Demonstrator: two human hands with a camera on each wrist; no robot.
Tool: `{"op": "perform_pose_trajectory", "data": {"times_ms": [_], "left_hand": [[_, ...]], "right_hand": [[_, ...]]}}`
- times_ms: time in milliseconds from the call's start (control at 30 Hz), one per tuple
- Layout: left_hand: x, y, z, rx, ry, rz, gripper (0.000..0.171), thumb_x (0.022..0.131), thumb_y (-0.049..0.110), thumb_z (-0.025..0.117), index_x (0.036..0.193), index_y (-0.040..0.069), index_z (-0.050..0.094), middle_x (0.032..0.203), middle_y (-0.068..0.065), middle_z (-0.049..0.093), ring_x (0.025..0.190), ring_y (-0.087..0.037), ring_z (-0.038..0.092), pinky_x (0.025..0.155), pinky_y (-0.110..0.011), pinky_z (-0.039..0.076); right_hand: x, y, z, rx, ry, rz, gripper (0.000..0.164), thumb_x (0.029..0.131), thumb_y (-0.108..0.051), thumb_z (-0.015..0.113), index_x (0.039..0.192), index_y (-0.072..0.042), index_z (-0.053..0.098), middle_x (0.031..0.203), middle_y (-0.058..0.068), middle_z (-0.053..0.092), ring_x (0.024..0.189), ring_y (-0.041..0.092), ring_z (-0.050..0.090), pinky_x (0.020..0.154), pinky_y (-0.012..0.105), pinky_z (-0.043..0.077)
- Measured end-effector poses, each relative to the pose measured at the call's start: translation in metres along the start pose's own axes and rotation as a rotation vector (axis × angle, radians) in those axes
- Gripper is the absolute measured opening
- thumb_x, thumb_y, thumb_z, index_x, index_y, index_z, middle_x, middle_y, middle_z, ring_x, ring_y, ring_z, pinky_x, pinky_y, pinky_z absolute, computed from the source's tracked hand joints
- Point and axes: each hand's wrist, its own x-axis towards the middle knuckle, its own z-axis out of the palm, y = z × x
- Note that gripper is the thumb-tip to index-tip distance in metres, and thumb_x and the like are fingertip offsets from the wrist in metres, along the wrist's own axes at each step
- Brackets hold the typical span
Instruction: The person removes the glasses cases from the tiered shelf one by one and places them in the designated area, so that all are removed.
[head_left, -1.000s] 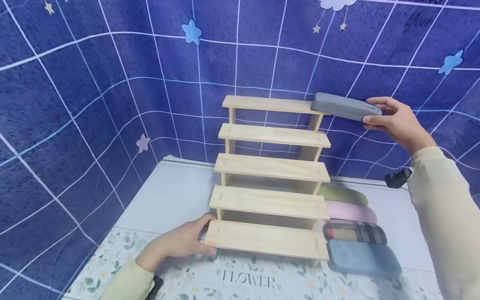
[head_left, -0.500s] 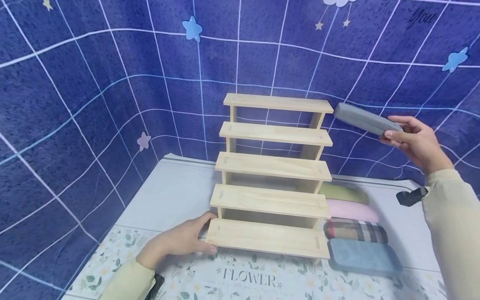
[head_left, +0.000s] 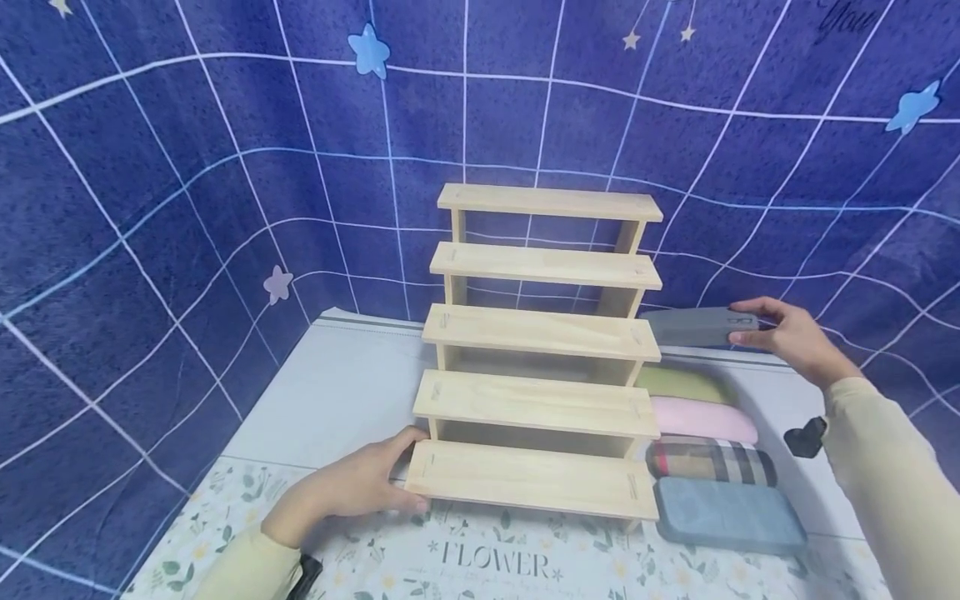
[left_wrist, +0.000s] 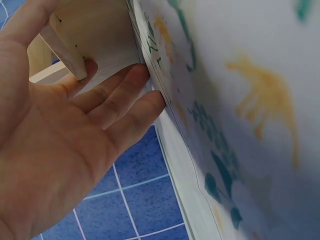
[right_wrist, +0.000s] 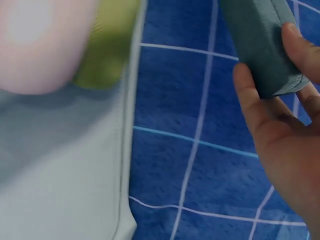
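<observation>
My right hand [head_left: 791, 342] pinches the right end of a grey glasses case [head_left: 693, 327] between thumb and fingers. The case is off the table, behind and right of a five-tier wooden display stand [head_left: 536, 333], whose edge overlaps its left end. In the right wrist view the glasses case [right_wrist: 260, 45] sits between thumb and fingertips, in front of the blue cloth. My left hand [head_left: 352, 483] grips the left end of the stand's lowest step. From the left wrist, the left hand [left_wrist: 75, 120] shows fingers spread by the board's end, close to the tabletop.
Right of the stand lie several more cases in a row: green [head_left: 686, 385], pink [head_left: 705, 420], plaid [head_left: 712, 462] and blue [head_left: 731, 515]. A blue cloth with white lines and stars [head_left: 225, 167] hangs behind. A floral mat [head_left: 495, 567] covers the table's front.
The right hand has drawn the glasses case off the top step's right end, then lowered it behind the row of cases. The left hand keeps its grip on the stand.
</observation>
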Motion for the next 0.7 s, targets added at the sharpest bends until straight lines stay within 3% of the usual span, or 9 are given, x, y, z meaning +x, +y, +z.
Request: {"op": "perform_pose_trajectory", "data": {"times_ms": [133, 267, 533, 700], "left_hand": [[0.003, 0.000, 0.000, 0.007, 0.005, -0.007, 0.083, 0.078, 0.055, 0.081, 0.143, 0.020, 0.044, 0.149, -0.014, 0.049, 0.139, -0.037, 0.043, 0.112, -0.061, 0.033], [0.003, -0.001, 0.000, 0.011, 0.003, -0.027, 0.086, 0.077, 0.056, 0.081, 0.145, 0.019, 0.043, 0.150, -0.014, 0.048, 0.140, -0.037, 0.042, 0.112, -0.062, 0.032], [0.001, -0.002, 0.000, -0.002, 0.005, 0.002, 0.085, 0.078, 0.055, 0.081, 0.144, 0.018, 0.043, 0.147, -0.010, 0.051, 0.138, -0.035, 0.044, 0.112, -0.061, 0.033], [-0.002, -0.001, 0.000, -0.010, 0.005, 0.011, 0.082, 0.078, 0.055, 0.081, 0.143, 0.020, 0.044, 0.145, -0.011, 0.052, 0.138, -0.036, 0.045, 0.112, -0.062, 0.032]], "right_hand": [[0.005, 0.004, 0.012, -0.028, -0.028, -0.024, 0.060, 0.090, -0.021, 0.079, 0.138, 0.003, 0.053, 0.109, 0.011, 0.068, 0.086, 0.002, 0.060, 0.072, 0.014, 0.048], [0.012, 0.011, 0.024, -0.045, -0.045, -0.026, 0.058, 0.088, -0.016, 0.081, 0.134, 0.006, 0.054, 0.110, 0.020, 0.066, 0.086, 0.007, 0.059, 0.071, 0.017, 0.048], [0.020, 0.023, 0.036, -0.068, -0.047, -0.004, 0.057, 0.085, -0.013, 0.082, 0.131, 0.008, 0.055, 0.119, 0.028, 0.061, 0.099, 0.027, 0.056, 0.082, 0.029, 0.044], [0.022, 0.033, 0.040, -0.022, -0.108, 0.000, 0.061, 0.081, -0.001, 0.079, 0.133, 0.012, 0.049, 0.124, 0.034, 0.055, 0.101, 0.026, 0.055, 0.078, 0.023, 0.049]]}}
